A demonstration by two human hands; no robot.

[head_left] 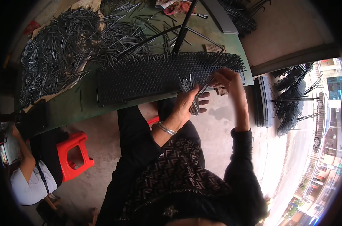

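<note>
In my left hand is a bundle of thin dark rods, gripped with the thumb across it. My right hand is closed in a pinch at the right part of a black perforated panel, with a thin dark rod showing at its fingertips. The panel lies lengthwise along the near side of a green table. Rods stand densely in the holes along its far edge and right end, while many nearer holes show no rods. My fingers partly hide the panel's right part.
A large heap of loose rods covers the table's left side. A black metal stand rises behind the panel. Lower left are a red plastic stool and another person. Black racks stand right, beyond the table.
</note>
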